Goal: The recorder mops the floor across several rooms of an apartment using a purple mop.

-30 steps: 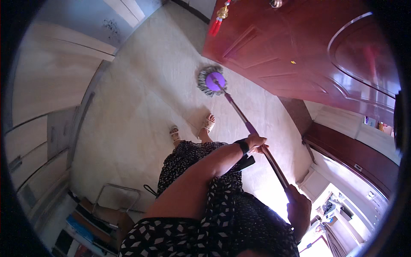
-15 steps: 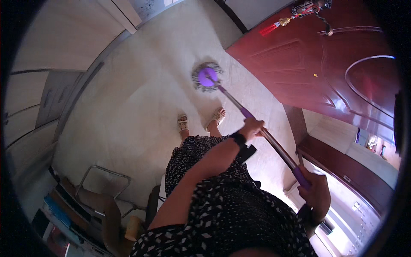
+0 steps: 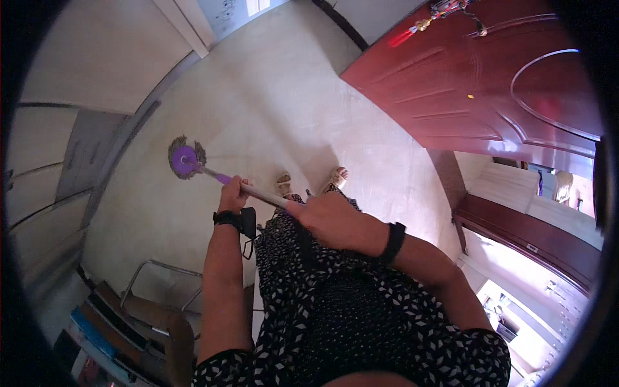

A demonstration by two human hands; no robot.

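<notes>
A mop [image 3: 264, 195] with a round purple head and grey string fringe lies against the pale floor [image 3: 213, 109] to the left of my feet. Its metal pole with purple sleeves slants back to the right toward my body. My left hand [image 3: 233, 195] is wrapped round the pole just above the lower purple sleeve, a dark band and small black box at its wrist. Farther up, my right hand [image 3: 327, 220] closes over the upper end of the pole, in front of my patterned dress, and hides that end.
A red panelled door [image 3: 464, 90] stands at the right, with a dark red shelf [image 3: 535, 242] below it. Pale cabinets [image 3: 77, 71] line the left side. A metal-framed chair [image 3: 155, 264] sits at lower left, near my left arm. My sandalled feet [image 3: 340, 177] are on the floor.
The mop head has swung from ahead of my feet across to the left and a little nearer. Both hands have moved left with the pole, my right hand now in front of my body.
</notes>
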